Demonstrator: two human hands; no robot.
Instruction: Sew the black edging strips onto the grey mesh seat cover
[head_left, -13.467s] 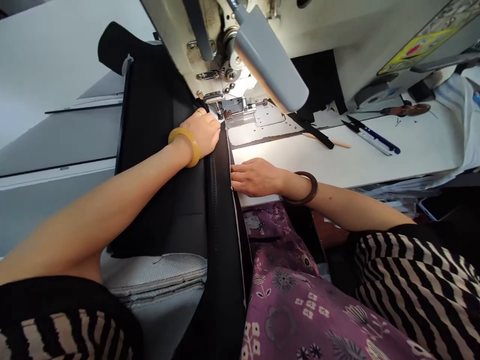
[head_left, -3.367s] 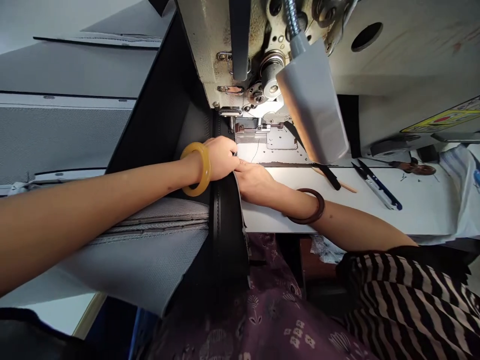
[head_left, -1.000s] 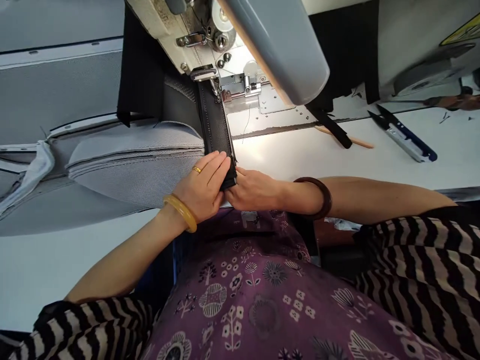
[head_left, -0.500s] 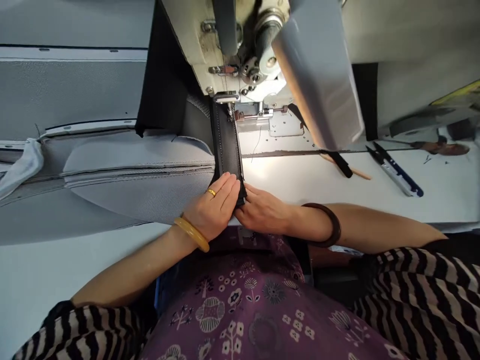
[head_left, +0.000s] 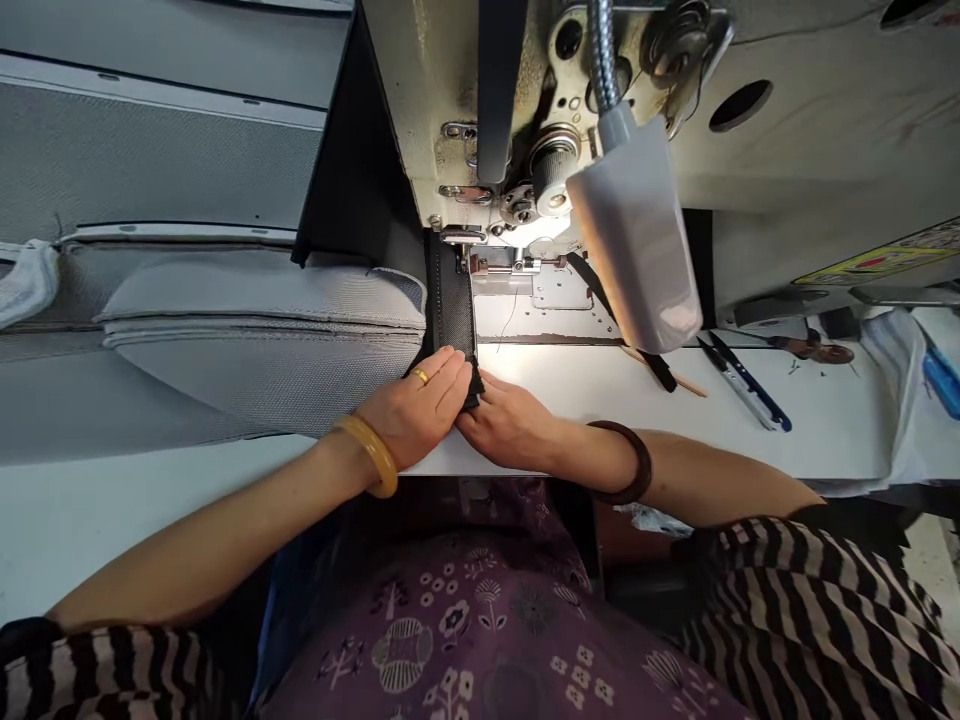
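Observation:
A black fabric strip point(head_left: 452, 300) runs from under the presser foot point(head_left: 459, 240) of the sewing machine point(head_left: 540, 110) toward me. My left hand point(head_left: 416, 408), with a ring and a yellow bangle, lies with its fingers flat and pressed on the strip's near end. My right hand point(head_left: 508, 422), with a dark bangle on the wrist, pinches the same end from the right side. Grey mesh fabric point(head_left: 262, 340) joined to the strip is folded to the left of the needle.
A grey lamp head point(head_left: 637, 240) hangs over the white table point(head_left: 750, 440). Thread snips point(head_left: 742, 385), a wooden stick point(head_left: 679, 380) and a dark-handled tool point(head_left: 814, 350) lie to the right. Grey panels point(head_left: 150, 160) fill the left. A purple patterned cloth point(head_left: 480, 620) covers my lap.
Since 13.5 s ago most of the long strip has fed through the machine; both hands now hold its short end. In the last second the strip has shortened a little more.

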